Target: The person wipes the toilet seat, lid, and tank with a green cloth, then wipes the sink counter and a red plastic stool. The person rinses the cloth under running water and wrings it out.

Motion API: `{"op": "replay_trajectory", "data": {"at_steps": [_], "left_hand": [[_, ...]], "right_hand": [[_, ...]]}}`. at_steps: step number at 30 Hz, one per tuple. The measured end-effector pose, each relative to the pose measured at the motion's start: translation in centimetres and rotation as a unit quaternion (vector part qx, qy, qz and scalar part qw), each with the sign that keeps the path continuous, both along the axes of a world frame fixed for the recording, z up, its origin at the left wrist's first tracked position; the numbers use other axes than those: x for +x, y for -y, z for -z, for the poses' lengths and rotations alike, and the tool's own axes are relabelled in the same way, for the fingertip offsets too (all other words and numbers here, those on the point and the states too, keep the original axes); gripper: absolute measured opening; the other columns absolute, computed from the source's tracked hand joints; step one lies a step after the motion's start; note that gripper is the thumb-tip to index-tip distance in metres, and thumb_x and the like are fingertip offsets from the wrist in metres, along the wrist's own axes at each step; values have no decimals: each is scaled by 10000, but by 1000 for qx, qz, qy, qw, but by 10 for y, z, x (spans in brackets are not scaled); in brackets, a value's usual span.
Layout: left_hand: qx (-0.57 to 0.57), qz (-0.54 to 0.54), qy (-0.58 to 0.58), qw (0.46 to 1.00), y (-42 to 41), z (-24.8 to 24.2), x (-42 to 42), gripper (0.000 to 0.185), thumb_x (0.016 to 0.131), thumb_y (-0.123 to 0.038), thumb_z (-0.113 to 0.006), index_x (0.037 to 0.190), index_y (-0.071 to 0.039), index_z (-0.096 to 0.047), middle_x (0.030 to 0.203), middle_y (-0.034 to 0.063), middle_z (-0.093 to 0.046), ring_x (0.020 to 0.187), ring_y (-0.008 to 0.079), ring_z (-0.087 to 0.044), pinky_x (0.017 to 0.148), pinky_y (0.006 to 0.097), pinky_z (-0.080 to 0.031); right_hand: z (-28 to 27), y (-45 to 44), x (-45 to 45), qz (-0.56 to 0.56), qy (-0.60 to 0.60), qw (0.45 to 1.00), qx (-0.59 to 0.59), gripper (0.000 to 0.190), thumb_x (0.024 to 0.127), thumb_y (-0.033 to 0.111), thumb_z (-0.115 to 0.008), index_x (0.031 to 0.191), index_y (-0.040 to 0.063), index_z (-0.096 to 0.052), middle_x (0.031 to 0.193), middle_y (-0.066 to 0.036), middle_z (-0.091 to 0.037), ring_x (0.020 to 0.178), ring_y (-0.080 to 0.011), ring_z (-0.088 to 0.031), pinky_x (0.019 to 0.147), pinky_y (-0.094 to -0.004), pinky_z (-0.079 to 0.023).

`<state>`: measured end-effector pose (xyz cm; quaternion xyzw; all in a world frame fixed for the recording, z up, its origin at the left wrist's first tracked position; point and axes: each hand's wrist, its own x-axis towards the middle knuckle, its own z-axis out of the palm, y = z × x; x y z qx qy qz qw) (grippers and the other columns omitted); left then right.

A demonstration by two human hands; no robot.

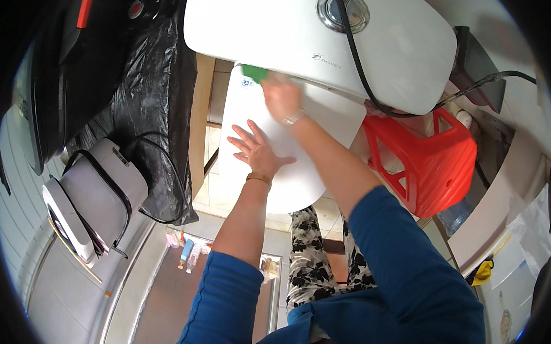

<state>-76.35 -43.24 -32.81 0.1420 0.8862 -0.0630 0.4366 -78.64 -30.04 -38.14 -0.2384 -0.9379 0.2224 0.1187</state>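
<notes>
My left hand (261, 156) lies palm down, fingers spread, on the closed white toilet lid (298, 182). A gold-coloured band circles that wrist. Further up the lid, close to the hinge edge below the cistern, my right hand (282, 96) grips a flat green pad or cloth (254, 73) and presses it near the lid's far left corner. The hand is blurred and covers part of the green piece. A small blue mark (246, 83) shows on the lid just below it. The white cistern (262, 26) stands behind, with a round chrome flush button (343, 12) on top.
A black hose (352, 47) crosses the cistern top. To the right, a red plastic stool (435, 159) lies tilted. A black plastic sheet (144, 76) hangs at left, beside a whitish bin (106, 189) with a black cord. Toiletry tubes (186, 253) sit lower left.
</notes>
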Motion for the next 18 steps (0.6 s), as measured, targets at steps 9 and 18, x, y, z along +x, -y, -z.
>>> {"op": "replay_trajectory", "data": {"at_steps": [9, 18], "left_hand": [[4, 8, -27, 1000, 1, 1, 4, 1557, 401, -576, -888, 1481, -35, 94, 1481, 339, 164, 1354, 570, 120, 1045, 676, -194], [-21, -11, -30, 999, -5, 1, 7, 1597, 383, -544, -907, 1473, -80, 164, 1495, 297, 197, 1371, 536, 129, 1044, 670, -207]], "right_hand": [[0, -11, 21, 31, 40, 999, 1, 126, 829, 174, -609, 855, 61, -658, 711, -91, -625, 545, -254, -610, 493, -416, -508], [-14, -28, 75, 120, 58, 990, -50, 151, 851, 174, -569, 783, 48, -614, 727, -132, -604, 631, -308, -604, 541, -423, -500]]}}
